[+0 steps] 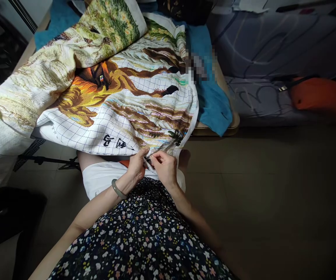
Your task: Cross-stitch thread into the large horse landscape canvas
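Observation:
A large cross-stitch cloth (94,136) spreads from the table down to my lap, stitched in brown, orange and green over a printed grid, with black characters near its lower edge. My left hand (137,165) is closed on that lower edge, its thumb on top and its fingers underneath. Close beside it, my right hand (166,165) makes a pinch at the same edge. Whatever sits between those fingertips is too small to make out. A small folded bit of the cloth shows between the two hands.
The cloth's rolled part (39,77) hangs off the left side. Under it lies a teal cloth (218,112) on the table (234,123). At right stands a grey patterned sofa (261,97) with an orange bag (322,97). A black stand leg (51,161) is by my knee.

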The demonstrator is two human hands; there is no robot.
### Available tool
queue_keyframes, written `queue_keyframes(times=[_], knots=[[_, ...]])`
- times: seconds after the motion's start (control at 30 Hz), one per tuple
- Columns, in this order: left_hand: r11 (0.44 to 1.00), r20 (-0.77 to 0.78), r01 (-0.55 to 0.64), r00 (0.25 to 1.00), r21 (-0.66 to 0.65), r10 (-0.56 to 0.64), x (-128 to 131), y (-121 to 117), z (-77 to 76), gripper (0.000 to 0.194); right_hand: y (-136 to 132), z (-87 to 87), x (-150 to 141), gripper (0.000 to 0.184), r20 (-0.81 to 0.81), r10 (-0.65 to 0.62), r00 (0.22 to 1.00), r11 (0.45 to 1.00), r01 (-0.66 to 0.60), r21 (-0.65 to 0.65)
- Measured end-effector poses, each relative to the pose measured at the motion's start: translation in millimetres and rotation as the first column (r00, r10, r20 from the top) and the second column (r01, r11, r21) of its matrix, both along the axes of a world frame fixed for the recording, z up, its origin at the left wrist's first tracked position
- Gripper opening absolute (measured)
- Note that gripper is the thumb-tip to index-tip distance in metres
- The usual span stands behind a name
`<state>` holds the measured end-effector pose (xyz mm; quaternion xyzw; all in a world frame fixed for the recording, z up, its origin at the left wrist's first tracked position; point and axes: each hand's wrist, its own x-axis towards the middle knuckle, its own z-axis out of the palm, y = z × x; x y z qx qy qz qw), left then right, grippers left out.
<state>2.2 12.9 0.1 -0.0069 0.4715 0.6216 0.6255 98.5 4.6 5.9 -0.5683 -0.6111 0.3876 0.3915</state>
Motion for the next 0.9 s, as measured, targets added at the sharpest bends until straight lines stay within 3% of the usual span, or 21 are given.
queue_keyframes(times=[0.3,0.53,0.8,0.9], knots=[[1.000,0.055,0.015,0.998,0.001,-0.015,2,-5,5.7,0.026,0,9.1,-4,0.017,-0.185,-0.070,0.980,0.984,0.037,-0.177],[0.984,0.166,0.080,0.980,0.159,-0.106,10,-21,-7.3,0.026,4,16.8,-5,0.032,-0.273,-0.132,0.953,0.973,0.071,-0.221],[0.980,0.175,0.115,0.974,0.159,-0.143,7,-12,-15.7,0.023,16,16.6,6,0.036,-0.397,-0.009,0.918,0.935,-0.133,-0.328],[0.983,0.155,0.107,0.979,0.147,-0.129,7,-11,-14.5,0.024,19,14.2,9,0.027,-0.389,-0.024,0.921,0.925,-0.127,-0.358]])
